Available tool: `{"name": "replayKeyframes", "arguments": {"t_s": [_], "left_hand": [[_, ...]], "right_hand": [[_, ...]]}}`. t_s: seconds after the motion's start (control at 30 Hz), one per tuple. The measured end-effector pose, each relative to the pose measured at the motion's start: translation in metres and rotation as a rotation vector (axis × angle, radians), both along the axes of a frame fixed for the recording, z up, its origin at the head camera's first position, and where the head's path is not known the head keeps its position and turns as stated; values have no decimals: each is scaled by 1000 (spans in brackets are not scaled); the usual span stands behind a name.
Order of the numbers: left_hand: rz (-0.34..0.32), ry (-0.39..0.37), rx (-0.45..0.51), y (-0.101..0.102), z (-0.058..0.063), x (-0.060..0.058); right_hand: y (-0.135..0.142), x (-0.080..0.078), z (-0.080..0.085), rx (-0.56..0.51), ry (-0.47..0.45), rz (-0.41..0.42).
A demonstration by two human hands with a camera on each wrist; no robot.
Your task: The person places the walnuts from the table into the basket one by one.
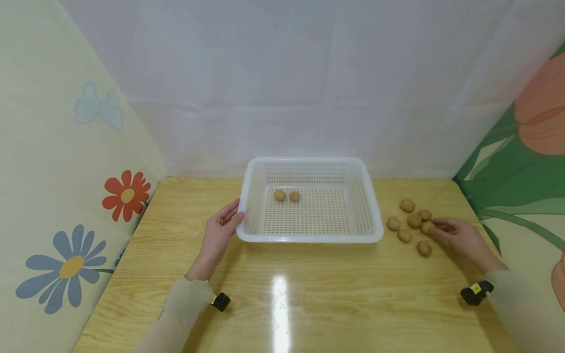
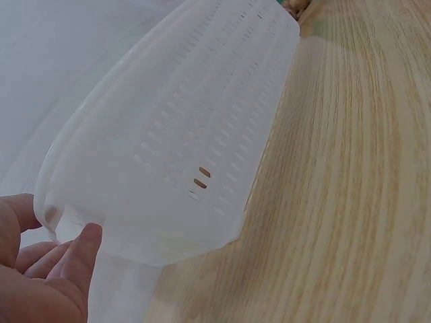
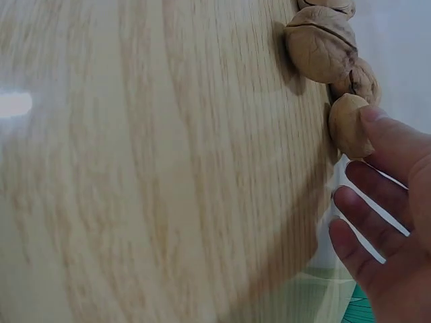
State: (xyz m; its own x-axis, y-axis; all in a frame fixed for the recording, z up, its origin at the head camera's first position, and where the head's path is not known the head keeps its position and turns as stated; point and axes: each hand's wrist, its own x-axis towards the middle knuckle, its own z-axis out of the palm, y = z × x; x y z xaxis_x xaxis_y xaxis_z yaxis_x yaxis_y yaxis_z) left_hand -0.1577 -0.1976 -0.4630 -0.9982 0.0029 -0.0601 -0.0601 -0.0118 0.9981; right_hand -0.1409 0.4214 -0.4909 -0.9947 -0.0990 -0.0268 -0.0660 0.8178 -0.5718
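A white plastic basket (image 1: 309,235) with slotted walls stands on the table, two walnuts (image 1: 280,195) lying inside toward its back left. My left hand (image 1: 220,229) grips the basket's left rim, thumb on top and fingers beneath; the left wrist view shows this hand (image 2: 57,269) at the basket's end wall (image 2: 161,222). Right of the basket, several walnuts (image 1: 414,220) lie in a loose group. At that group's right side my right hand (image 1: 461,238) pinches a walnut (image 3: 350,126), its thumb (image 3: 390,138) against the shell and the other fingers spread below.
The wooden table (image 1: 247,294) reaches back to a white sheet (image 1: 282,98). Painted flower panels stand at the left (image 1: 44,147) and right (image 1: 529,191). One walnut (image 1: 424,248) lies a little nearer the front than the others.
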Motion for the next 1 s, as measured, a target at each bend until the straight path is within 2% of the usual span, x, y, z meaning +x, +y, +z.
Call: {"name": "replayKeyframes", "arguments": {"t_s": [0.33, 0.67, 0.8, 1.0], "left_hand": [[1, 11, 14, 0, -1, -1], [-3, 3, -3, -1, -3, -2], [-8, 6, -3, 0, -2, -2], [-2, 3, -6, -1, -2, -2]], "right_hand": [[1, -4, -6, 8, 7, -2], [2, 1, -7, -21, 69, -20], [-1, 4, 1, 17, 37, -28], [-15, 2, 25, 12, 35, -6]]}}
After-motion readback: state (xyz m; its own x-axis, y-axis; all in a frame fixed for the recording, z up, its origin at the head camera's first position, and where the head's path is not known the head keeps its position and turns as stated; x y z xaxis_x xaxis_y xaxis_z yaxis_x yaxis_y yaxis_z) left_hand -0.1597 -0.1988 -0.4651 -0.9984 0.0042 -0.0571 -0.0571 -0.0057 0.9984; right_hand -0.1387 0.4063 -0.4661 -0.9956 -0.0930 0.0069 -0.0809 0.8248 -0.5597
